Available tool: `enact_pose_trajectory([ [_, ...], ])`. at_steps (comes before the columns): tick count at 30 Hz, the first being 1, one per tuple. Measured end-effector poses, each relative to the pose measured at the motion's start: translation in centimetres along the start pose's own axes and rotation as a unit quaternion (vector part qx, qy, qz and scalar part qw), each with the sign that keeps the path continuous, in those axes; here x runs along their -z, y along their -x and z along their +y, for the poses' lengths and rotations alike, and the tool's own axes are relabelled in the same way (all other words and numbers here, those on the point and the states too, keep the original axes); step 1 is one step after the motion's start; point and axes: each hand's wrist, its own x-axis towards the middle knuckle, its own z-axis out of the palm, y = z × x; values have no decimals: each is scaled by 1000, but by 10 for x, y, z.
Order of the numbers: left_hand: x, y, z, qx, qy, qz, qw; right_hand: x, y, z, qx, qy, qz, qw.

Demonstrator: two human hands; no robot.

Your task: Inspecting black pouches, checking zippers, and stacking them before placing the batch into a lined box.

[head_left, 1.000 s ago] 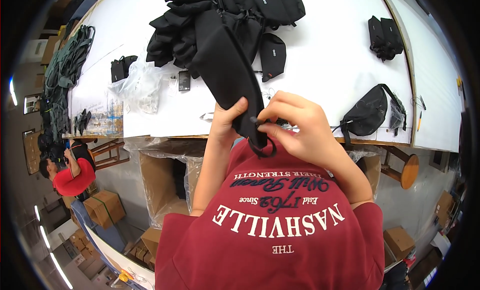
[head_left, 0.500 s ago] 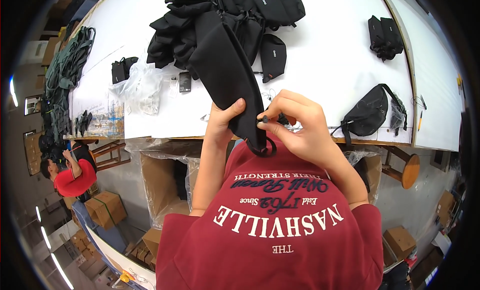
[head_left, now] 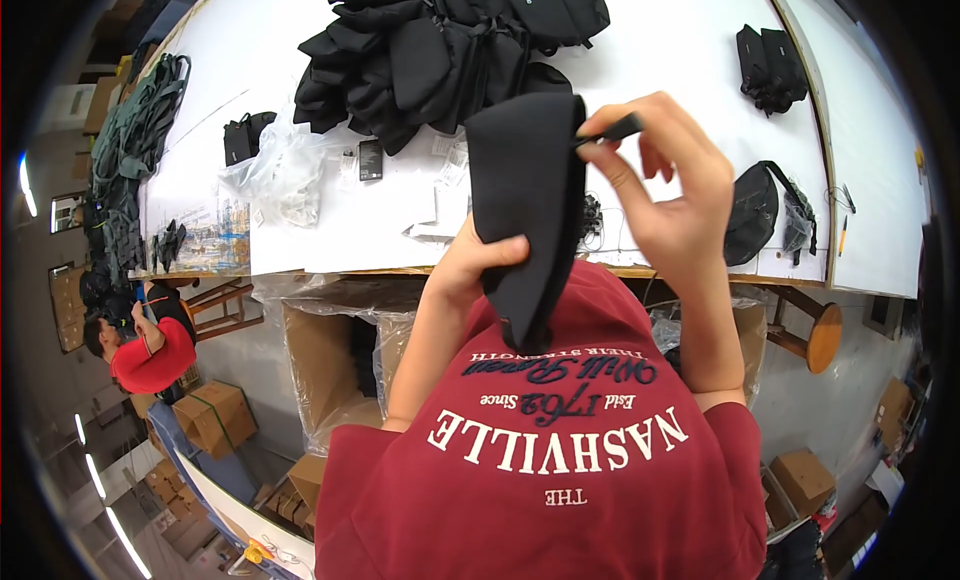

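In my left hand (head_left: pixel 470 265) is a black fabric pouch (head_left: pixel 525 170), its thumb across the front face and its other fingers behind. The pouch hangs upright over the table's near edge, its narrow lower end in front of my shirt. At the pouch's upper right edge, my right hand (head_left: pixel 675 195) pinches a short black zipper pull (head_left: pixel 620 128) between thumb and fingers. Whether the zipper is fully closed does not show. Behind the pouch a large heap of black pouches (head_left: pixel 420 60) lies on the white table (head_left: pixel 660 110).
A clear plastic bag (head_left: pixel 285 180) and a small black box (head_left: pixel 370 160) lie to the left. Right are two black pouches (head_left: pixel 770 70) and a black waist bag (head_left: pixel 755 210). Lined cartons (head_left: pixel 320 370) and a wooden stool (head_left: pixel 822 337) stand below. A person in red (head_left: pixel 155 355) is far left.
The pouch has turned more upright and shifted right. My right hand has moved up along its edge, from near the lower end to near the top.
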Motion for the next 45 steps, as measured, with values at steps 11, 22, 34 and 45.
enact_pose_trajectory([
  [11,9,-16,2,-21,197,-52,979,-17,41,-10,-52,-112,-219,968],
  [22,1,-16,13,-140,78,61,985,-19,30,-13,-42,-100,-209,972],
  [34,20,-22,-2,-128,166,-43,977,-10,29,-1,-71,-169,-200,962],
  [45,24,-21,-11,-90,120,-125,981,-6,13,8,-231,-240,-158,930],
])
